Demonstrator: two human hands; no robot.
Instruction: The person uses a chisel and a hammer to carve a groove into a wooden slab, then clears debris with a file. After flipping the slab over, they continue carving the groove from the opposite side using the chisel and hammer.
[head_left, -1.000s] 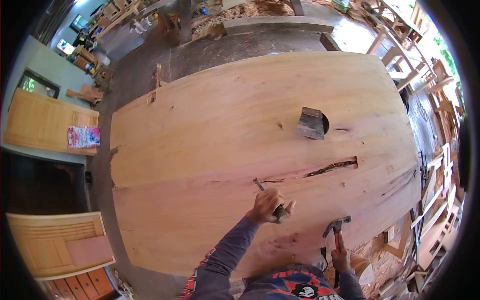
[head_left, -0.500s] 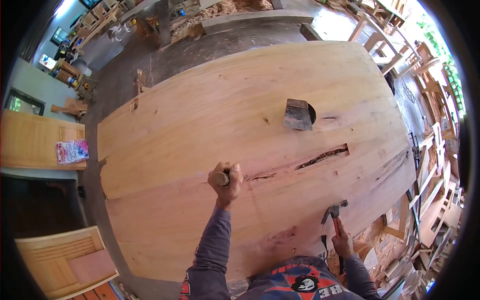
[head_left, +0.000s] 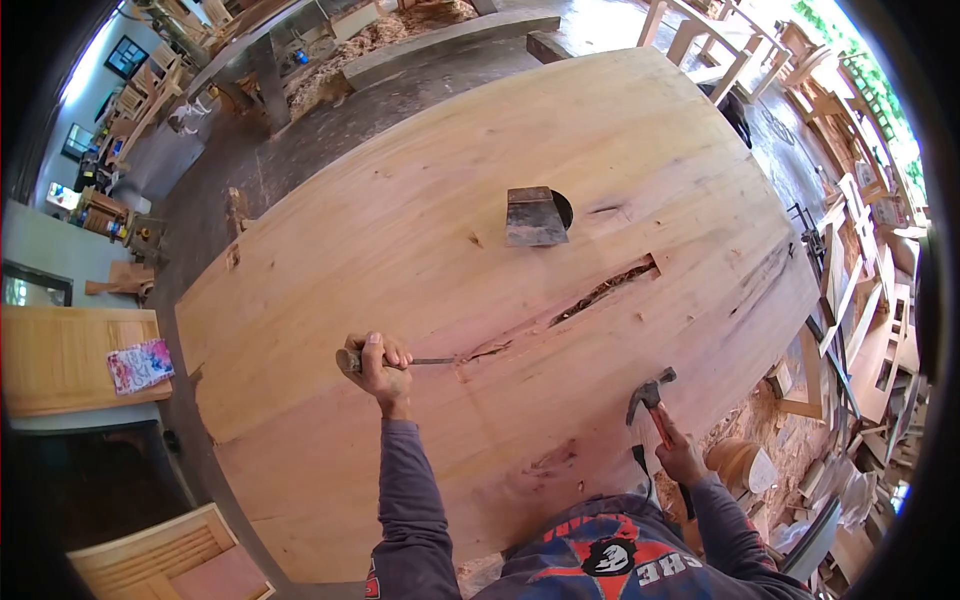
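Note:
My left hand [head_left: 384, 372] is closed around the handle of a chisel [head_left: 432, 361]. The chisel lies low over a large wooden slab [head_left: 330, 280], its blade pointing right, with the tip at the left end of a narrow crack [head_left: 488, 351]. Further along the same line is a longer, dark, cut-out slot [head_left: 603, 291] with rough insides. My right hand [head_left: 681, 458] grips a claw hammer [head_left: 651, 396] by its red handle, near the slab's front edge. The hammer's head is apart from the chisel.
A dark metal plate with a round disc behind it [head_left: 535, 217] rests on the slab beyond the slot. A black cable [head_left: 640, 461] hangs near my right hand. Wooden frames [head_left: 805, 375] and offcuts crowd the right side. Cabinet doors [head_left: 80, 350] stand at left.
The chisel has gone from upright, seen end-on, to lying low with its blade toward the crack. My right hand still holds the hammer. The whole view has turned slightly.

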